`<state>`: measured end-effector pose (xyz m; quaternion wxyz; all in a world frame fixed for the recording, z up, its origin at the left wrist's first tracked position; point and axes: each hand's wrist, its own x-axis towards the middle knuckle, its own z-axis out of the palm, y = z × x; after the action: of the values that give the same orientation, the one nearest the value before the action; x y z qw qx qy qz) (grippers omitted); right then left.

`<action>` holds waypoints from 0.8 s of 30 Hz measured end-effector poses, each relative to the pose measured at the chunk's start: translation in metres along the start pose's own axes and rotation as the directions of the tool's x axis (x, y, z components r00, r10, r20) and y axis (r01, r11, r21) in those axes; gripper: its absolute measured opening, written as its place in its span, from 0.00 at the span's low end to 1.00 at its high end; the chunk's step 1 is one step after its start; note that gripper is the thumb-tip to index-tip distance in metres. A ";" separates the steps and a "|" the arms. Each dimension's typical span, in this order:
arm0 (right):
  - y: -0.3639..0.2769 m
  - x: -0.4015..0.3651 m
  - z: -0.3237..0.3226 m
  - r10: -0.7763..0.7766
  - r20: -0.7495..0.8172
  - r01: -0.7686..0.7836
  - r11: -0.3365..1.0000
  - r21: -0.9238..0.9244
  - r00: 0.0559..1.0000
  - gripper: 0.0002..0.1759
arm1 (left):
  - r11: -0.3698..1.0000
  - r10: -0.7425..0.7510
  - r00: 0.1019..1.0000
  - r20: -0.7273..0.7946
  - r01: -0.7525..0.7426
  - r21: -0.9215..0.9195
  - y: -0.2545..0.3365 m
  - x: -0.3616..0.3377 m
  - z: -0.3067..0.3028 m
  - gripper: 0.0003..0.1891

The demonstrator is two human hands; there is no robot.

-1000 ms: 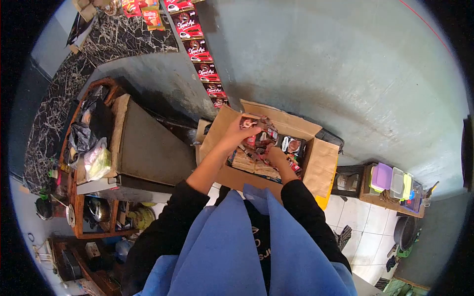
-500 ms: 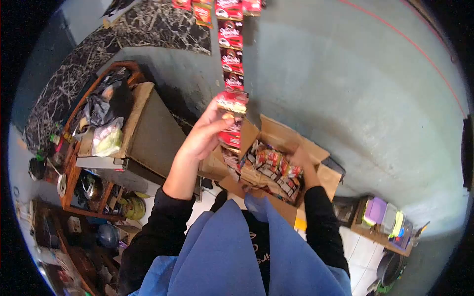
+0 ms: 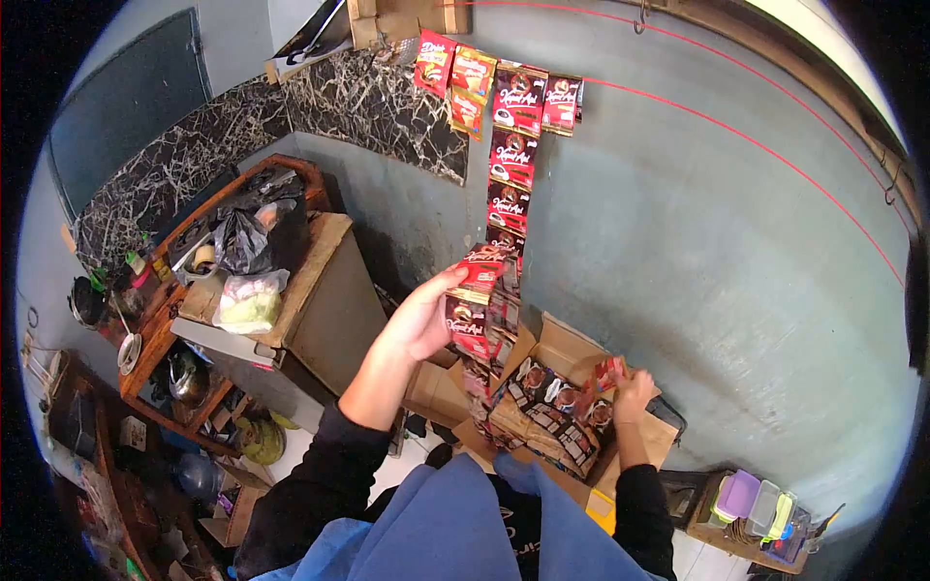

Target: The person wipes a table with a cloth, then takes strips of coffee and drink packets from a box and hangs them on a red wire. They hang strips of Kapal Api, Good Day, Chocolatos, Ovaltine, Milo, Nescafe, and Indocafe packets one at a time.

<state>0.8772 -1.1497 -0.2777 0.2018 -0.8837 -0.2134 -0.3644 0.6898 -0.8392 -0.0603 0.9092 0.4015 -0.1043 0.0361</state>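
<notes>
My left hand [image 3: 426, 308] is closed around a strip of red and black coffee sachets [image 3: 472, 324], part of which dangles below the fingers. Just behind it, a long strip of similar sachets [image 3: 511, 158] hangs from a red string against the wall. My right hand [image 3: 635, 392] pinches red sachets [image 3: 605, 380] over the right side of an open cardboard box [image 3: 565, 341]. More dark sachets [image 3: 562, 395] lie inside that box. Red and yellow sachets [image 3: 473, 77] hang on the string to the left of the coffee strip.
Left of me stands a cabinet [image 3: 334, 281] with plastic bags [image 3: 250, 302] on top. A wooden shelf [image 3: 155, 378] holds kitchenware. At the right, plastic containers [image 3: 738, 496] sit on a low stand. Metal hooks [image 3: 639, 17] hang from the upper beam.
My view has tilted up, showing more of the hanging strips. My right hand has risen from inside the box, lifting red sachets. My left hand still holds its strip.
</notes>
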 end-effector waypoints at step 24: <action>-0.329 0.329 -0.124 -0.329 -0.306 0.423 0.388 0.819 0.894 0.23 | 0.972 -0.011 0.965 0.263 -0.052 0.230 0.172 0.115 -0.067 0.36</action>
<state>0.8475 -0.8652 0.1100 0.5417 -0.5678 -0.5518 -0.2822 0.7868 -0.6764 0.0452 0.8329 0.5065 -0.2230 0.0042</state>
